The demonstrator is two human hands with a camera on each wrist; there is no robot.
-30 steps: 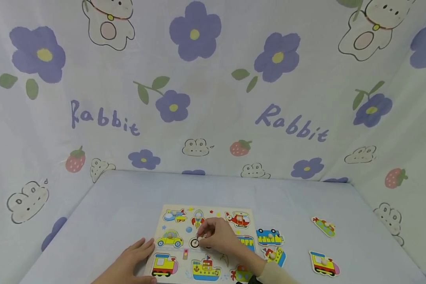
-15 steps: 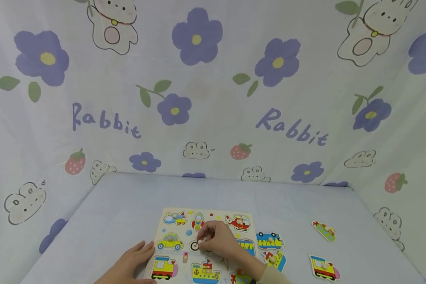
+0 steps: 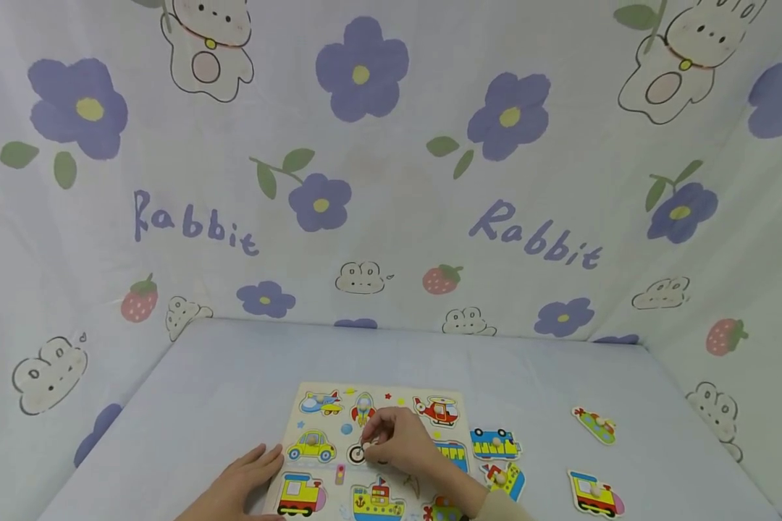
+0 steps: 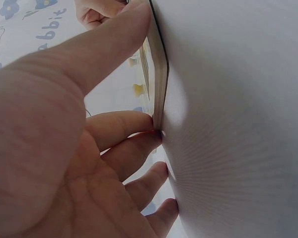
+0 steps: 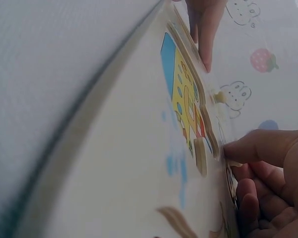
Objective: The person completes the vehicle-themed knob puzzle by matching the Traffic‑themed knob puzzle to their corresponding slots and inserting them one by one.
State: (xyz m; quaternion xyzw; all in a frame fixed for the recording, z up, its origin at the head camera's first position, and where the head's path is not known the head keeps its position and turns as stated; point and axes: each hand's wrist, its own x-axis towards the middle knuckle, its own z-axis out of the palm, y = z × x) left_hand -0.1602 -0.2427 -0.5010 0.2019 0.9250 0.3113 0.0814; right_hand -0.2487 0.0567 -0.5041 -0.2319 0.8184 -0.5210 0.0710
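Note:
A wooden puzzle board (image 3: 365, 472) with vehicle pictures lies on the table. My right hand (image 3: 404, 447) is over its middle, thumb and fingertips pinching a bike puzzle piece (image 3: 356, 454). One spoked wheel of that piece shows; the hand hides most of the rest. At the board's left edge rests my left hand (image 3: 242, 483), fingers spread. In the left wrist view its thumb (image 4: 109, 44) lies along the board's edge (image 4: 160, 74) and its fingertips touch the table. Plane (image 3: 321, 402), rocket (image 3: 363, 409), helicopter (image 3: 439, 411) and car (image 3: 312, 446) pieces sit in the board.
Right of the board lie loose knobbed pieces: a bus (image 3: 497, 444) upside down, a tilted ship (image 3: 503, 479), a submarine (image 3: 595, 425) and a train (image 3: 596, 493). A patterned cloth (image 3: 397, 231) stands behind the pale table (image 3: 234, 376).
The scene sits slightly lower in the head view than one second ago. Both hands keep their places at the board, and the loose pieces lie as before.

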